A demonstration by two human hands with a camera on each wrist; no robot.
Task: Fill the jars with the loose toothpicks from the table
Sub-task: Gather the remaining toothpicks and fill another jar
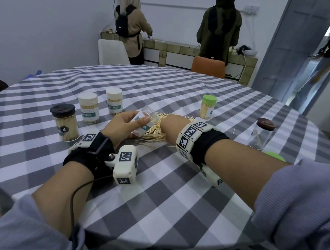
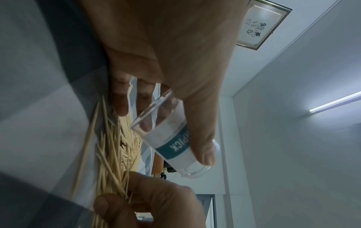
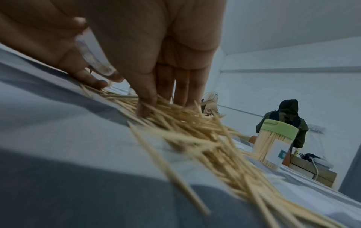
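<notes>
Right hand [image 1: 171, 123] fingers [image 3: 145, 101] amid toothpicks [image 3: 195, 132], beside tilted jar [image 1: 143, 123].

toothpick pile [image 1: 156, 131] lies on the table [image 1: 175, 185], taken as landmark. tilted open jar [image 1: 143, 123] in the left hand [image 1: 123, 126], just left of the pile, its base near the cloth. right hand [image 1: 171, 123] on the pile's near-right edge, fingers [image 3: 182, 91] in the sticks. three lidded jars [image 1: 88, 108] further left of the pile. one lidded jar [image 1: 208, 106] behind-right; another jar [image 1: 263, 133] far right.
</notes>
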